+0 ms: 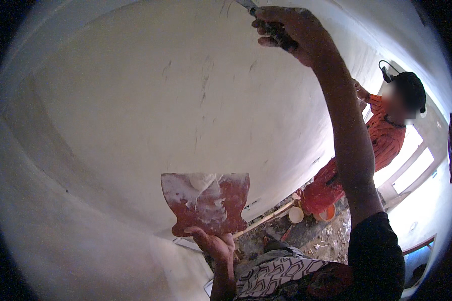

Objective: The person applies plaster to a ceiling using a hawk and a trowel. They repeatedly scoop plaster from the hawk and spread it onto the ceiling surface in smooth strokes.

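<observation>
- Red putty plate [231, 199], wavy-sided and straight along its top edge, is held up in front of the pale wall [120, 100]; whether the wall is touched by it cannot be told.
- White putty [202, 181] is heaped at the middle of the plate's top edge and smeared thinly over its face.
- The plate's lower edge is pinched by the left hand [216, 245], the thumb laid on the near face; the fingers behind are hidden.
- High above the plate, to its right, a dark-handled putty knife [281, 39] is gripped by the right hand [302, 37], the fingers curled round the handle; the blade is cut off by the upper border of the view.
- Dark scuffs [204, 83] are scattered over the wall above the plate.
- To the right of the plate, a co-worker in red-orange clothing [386, 138] is partly covered by the raised forearm.
- Right of the plate, near its level, a white tub [296, 215] and an orange bucket [331, 209] are set side by side on the littered floor [316, 246].
</observation>
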`<action>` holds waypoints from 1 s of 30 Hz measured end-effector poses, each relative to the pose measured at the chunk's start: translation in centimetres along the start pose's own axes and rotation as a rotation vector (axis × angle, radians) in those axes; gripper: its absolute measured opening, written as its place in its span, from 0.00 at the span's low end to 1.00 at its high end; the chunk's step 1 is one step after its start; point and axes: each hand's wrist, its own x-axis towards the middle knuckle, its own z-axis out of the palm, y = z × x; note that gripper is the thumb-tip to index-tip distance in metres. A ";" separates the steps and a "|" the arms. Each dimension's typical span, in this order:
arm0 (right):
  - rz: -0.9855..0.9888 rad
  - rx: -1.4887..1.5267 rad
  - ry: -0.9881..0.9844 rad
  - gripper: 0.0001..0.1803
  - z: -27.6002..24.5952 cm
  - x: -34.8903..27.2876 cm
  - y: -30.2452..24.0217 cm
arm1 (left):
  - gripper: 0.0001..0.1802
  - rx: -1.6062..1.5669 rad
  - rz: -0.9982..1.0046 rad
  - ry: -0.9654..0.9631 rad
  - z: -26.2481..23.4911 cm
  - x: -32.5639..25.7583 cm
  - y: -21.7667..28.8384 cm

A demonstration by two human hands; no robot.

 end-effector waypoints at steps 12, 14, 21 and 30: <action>0.539 0.658 0.207 0.12 -2.2 4.8 -6.4 | 0.48 0.055 0.012 0.014 -2.3 0.4 -1.0; 0.509 0.710 0.149 0.11 -2.6 4.7 -6.4 | 0.48 0.045 -0.007 0.008 -2.8 0.6 -1.1; 0.429 0.466 0.261 0.13 -2.4 -0.5 -5.7 | 0.46 0.031 0.054 -0.020 -2.2 0.5 -0.8; 0.429 0.532 0.265 0.14 -0.5 0.1 -2.8 | 0.47 0.046 -0.011 0.041 -0.4 0.1 0.2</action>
